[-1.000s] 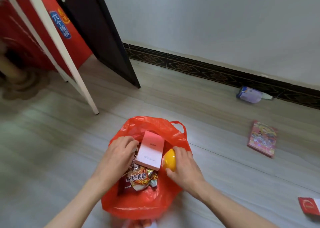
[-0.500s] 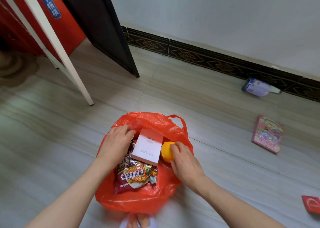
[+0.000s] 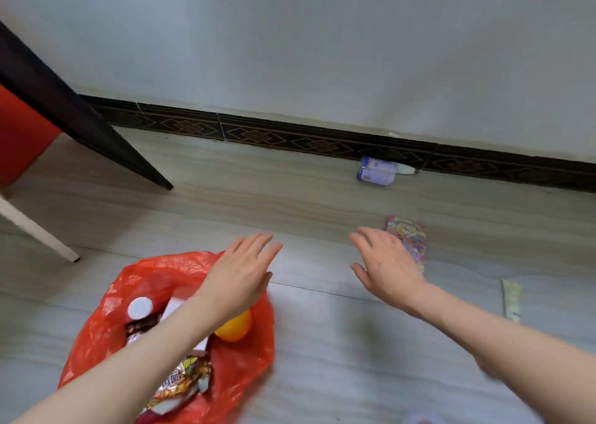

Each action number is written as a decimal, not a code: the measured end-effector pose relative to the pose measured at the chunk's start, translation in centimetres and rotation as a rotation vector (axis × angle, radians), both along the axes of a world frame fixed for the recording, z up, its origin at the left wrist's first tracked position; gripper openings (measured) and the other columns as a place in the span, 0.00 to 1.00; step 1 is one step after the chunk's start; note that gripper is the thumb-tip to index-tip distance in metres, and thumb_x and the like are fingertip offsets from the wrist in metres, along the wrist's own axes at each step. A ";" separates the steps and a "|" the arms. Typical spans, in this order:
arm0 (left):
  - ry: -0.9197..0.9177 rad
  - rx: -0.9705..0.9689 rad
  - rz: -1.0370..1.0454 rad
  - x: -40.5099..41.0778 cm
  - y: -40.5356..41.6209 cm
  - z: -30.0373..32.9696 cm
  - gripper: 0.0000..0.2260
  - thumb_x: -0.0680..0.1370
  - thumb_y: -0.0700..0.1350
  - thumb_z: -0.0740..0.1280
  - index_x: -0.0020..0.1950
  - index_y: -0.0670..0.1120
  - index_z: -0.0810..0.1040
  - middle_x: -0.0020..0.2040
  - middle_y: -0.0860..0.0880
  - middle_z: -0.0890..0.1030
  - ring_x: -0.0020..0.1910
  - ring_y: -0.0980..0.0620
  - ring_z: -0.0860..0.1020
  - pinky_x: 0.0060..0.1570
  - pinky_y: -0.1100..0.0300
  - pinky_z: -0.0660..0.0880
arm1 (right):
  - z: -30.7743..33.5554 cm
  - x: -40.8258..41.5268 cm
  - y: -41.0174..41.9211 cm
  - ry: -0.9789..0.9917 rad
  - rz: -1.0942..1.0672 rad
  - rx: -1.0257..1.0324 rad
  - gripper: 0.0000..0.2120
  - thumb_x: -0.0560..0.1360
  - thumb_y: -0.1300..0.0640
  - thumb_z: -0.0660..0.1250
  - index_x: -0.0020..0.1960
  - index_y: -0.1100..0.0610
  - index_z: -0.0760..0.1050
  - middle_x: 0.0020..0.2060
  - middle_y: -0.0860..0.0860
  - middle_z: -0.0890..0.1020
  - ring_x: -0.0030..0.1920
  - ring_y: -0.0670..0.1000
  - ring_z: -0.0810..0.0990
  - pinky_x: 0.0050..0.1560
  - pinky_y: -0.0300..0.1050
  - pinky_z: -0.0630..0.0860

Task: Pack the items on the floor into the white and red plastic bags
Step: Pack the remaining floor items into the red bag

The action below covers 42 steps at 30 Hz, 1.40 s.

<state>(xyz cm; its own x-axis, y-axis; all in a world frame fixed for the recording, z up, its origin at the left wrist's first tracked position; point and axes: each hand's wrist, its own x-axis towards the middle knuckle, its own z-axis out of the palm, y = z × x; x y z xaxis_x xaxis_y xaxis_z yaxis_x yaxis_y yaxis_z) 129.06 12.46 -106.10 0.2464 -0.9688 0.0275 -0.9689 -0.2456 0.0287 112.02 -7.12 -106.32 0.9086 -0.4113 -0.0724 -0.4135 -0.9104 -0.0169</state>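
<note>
Both hands have left the red bag (image 3: 96,336); left hand (image 3: 240,278) and right hand (image 3: 387,270) reach forward, fingers spread and empty, the colourful packet (image 3: 414,239) just beyond the right fingertips, likely next.

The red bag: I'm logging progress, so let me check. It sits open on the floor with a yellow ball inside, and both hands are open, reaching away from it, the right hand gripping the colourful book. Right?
Not quite. In the head view the right hand grips nothing; it is open above the floor beside the colourful book. The rest holds: the red bag sits open with the yellow ball inside, and the left hand is open too.
</note>
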 end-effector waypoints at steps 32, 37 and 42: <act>0.027 -0.013 0.068 2.1 -36.1 -12.4 0.28 0.72 0.46 0.68 0.69 0.42 0.63 0.62 0.40 0.67 0.58 0.40 0.67 0.53 0.50 0.65 | -12.1 -2.8 -19.6 0.261 -0.439 0.405 0.56 0.62 0.33 0.70 0.76 0.52 0.41 0.75 0.53 0.51 0.75 0.54 0.49 0.70 0.54 0.55; 0.215 -0.069 0.092 0.4 -33.5 -13.3 0.25 0.74 0.44 0.66 0.69 0.47 0.63 0.62 0.42 0.68 0.60 0.42 0.67 0.55 0.52 0.64 | -12.0 -3.6 -17.4 0.229 -0.626 0.404 0.57 0.59 0.32 0.72 0.75 0.55 0.46 0.68 0.55 0.60 0.69 0.57 0.59 0.66 0.52 0.60; 0.390 -0.020 0.188 -0.7 -28.1 -12.8 0.27 0.71 0.43 0.69 0.68 0.45 0.65 0.59 0.41 0.71 0.55 0.40 0.71 0.52 0.51 0.67 | -11.9 -4.1 -13.9 0.243 -0.693 0.470 0.55 0.59 0.35 0.73 0.74 0.58 0.49 0.65 0.57 0.64 0.65 0.58 0.62 0.63 0.49 0.65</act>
<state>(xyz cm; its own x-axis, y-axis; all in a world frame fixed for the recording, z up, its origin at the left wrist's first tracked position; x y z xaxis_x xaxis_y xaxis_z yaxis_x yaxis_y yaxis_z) 128.37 -15.66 -118.94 0.4143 -0.9062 -0.0848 -0.8229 -0.4128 0.3905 107.95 -20.99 -118.20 0.4019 -0.7447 -0.5328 -0.9127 -0.3727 -0.1675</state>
